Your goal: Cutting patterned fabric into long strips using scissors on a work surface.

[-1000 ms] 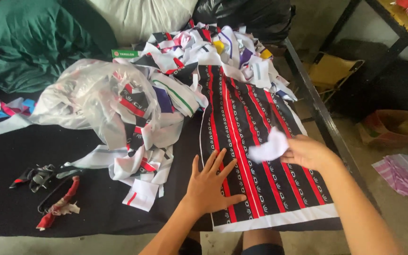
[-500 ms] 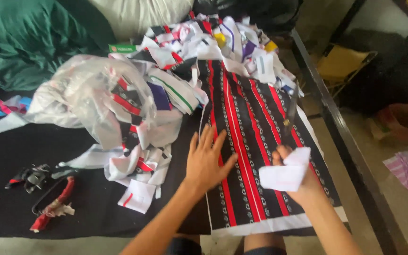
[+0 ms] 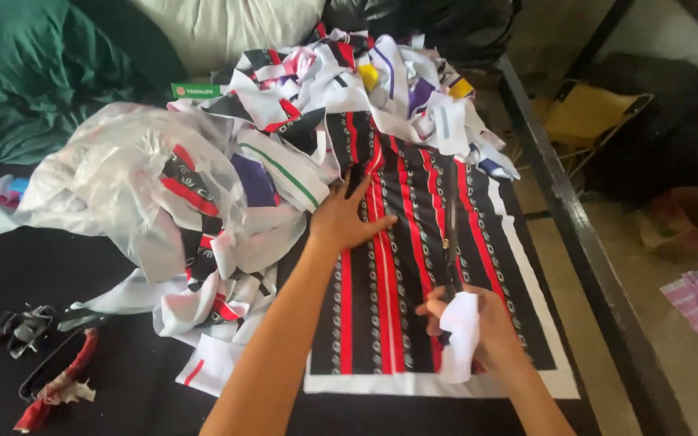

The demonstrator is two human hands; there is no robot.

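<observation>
Cutting a black cloth panel with red and white stripes (image 3: 414,266), spread flat on the dark table (image 3: 123,339), near its right edge. Left hand (image 3: 347,216) pressed flat on the panel's upper left part, fingers spread, grip released, just pinning the cloth. Right hand (image 3: 478,327) low on the panel near its bottom white border, grip clenched around a white scrap of paper or cloth (image 3: 458,335) and what looks like scissors (image 3: 449,242), blades pointing up along a stripe; handles hidden, so hard to confirm. Judging progress: cut apparently started from the bottom edge and only partway up, most of the panel's length still uncut. Heap of mixed trimmed scraps (image 3: 341,89) piled at the panel's far end and a clear plastic bag stuffed with offcuts (image 3: 123,178) to the left suggest plenty of earlier pieces done. Red-wrapped tool (image 3: 50,379) lying untouched at lower left, well apart from both hands.
</observation>
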